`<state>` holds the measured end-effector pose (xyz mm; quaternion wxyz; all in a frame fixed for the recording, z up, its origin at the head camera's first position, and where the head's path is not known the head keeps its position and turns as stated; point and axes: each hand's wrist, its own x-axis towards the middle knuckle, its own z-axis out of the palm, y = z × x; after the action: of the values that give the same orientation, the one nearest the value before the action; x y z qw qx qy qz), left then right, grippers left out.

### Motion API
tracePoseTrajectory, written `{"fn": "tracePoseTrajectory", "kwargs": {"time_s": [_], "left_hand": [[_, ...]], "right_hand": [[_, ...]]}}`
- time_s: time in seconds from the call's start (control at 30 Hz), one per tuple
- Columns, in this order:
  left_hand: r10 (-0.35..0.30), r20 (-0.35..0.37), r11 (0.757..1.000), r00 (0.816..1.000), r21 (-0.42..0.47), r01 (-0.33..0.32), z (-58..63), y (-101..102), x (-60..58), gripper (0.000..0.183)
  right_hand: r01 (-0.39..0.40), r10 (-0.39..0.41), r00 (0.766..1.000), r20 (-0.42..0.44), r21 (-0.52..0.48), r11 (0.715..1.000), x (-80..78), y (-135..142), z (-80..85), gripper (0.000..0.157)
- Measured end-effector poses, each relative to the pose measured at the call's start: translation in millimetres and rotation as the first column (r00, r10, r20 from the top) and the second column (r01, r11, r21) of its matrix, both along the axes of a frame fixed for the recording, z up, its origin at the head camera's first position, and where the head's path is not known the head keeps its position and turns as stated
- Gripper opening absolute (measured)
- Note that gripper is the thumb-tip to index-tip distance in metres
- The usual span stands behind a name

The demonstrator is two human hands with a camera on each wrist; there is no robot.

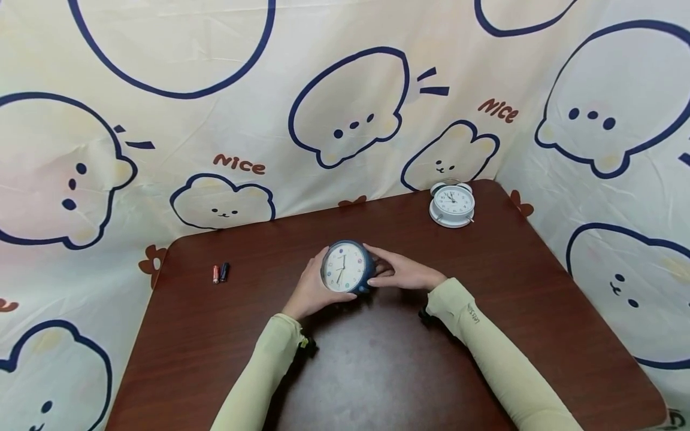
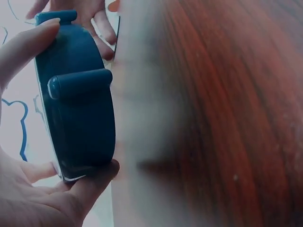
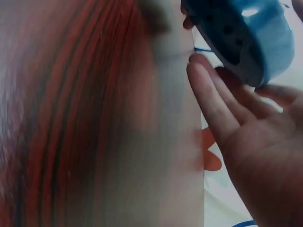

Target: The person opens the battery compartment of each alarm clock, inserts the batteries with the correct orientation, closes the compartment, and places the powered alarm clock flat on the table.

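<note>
A round blue alarm clock with a white dial is held up over the table, face tilted toward the head camera. My left hand grips its left side, the thumb along the lower edge near a short foot, as the left wrist view shows on the blue casing. On the clock's right side is my right hand, thumb and fingers around the rim. In the right wrist view, holes show on the back of the clock, and some fingers extend behind it.
A white twin-bell alarm clock stands at the back right of the brown wooden table. Toward the left lie a red battery and a dark battery, side by side. A printed cloth hangs behind the table.
</note>
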<state>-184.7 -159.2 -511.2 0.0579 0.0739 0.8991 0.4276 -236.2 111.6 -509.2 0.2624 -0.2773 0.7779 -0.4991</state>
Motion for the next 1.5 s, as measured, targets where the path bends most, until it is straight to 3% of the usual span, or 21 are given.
{"fn": "tracePoseTrajectory", "kwargs": {"time_s": [0.13, 0.33, 0.53, 0.7, 0.9, 1.03, 1.27, 1.5], "left_hand": [[-0.010, 0.005, 0.999, 1.000, 0.046, 0.009, -0.6, -2, -0.9, 0.129], [-0.031, 0.028, 0.995, 0.999, 0.095, 0.028, -1.0, 1, -1.0, 0.126], [-0.071, 0.028, 0.990, 0.997, 0.125, 0.067, -1.6, 4, 0.2, 0.128], [-0.119, 0.063, 0.985, 0.991, 0.132, 0.109, -2.6, 3, 2.3, 0.132], [-0.141, 0.132, 0.965, 0.981, 0.237, 0.107, 1.4, 4, 2.7, 0.109], [-0.141, 0.157, 0.950, 0.978, 0.298, 0.089, 3.9, 8, 2.6, 0.098], [-0.125, 0.206, 0.941, 0.971, 0.336, 0.050, 3.3, 14, 2.9, 0.102], [-0.120, 0.192, 0.922, 0.974, 0.385, 0.038, 4.2, 14, 1.4, 0.104]], "right_hand": [[-0.040, 0.039, 0.999, -0.019, -0.075, 0.996, 0.1, 1, -3.4, 0.113], [-0.002, -0.009, 0.978, -0.210, -0.054, 0.999, -0.6, -10, -12.2, 0.134], [0.077, -0.081, 0.945, -0.316, -0.028, 0.997, 2.0, -21, -15.6, 0.133], [0.081, -0.081, 0.929, -0.362, -0.015, 0.997, 5.4, -21, -14.4, 0.128], [0.070, -0.070, 0.912, -0.405, -0.015, 0.997, 4.5, -19, -7.0, 0.127], [0.064, -0.068, 0.913, -0.402, -0.025, 0.998, 4.3, -20, -4.1, 0.128], [0.033, -0.045, 0.911, -0.409, -0.036, 0.999, 6.6, -23, -0.7, 0.129], [0.029, -0.038, 0.917, -0.398, -0.029, 0.999, 7.1, -26, 1.6, 0.137]]}}
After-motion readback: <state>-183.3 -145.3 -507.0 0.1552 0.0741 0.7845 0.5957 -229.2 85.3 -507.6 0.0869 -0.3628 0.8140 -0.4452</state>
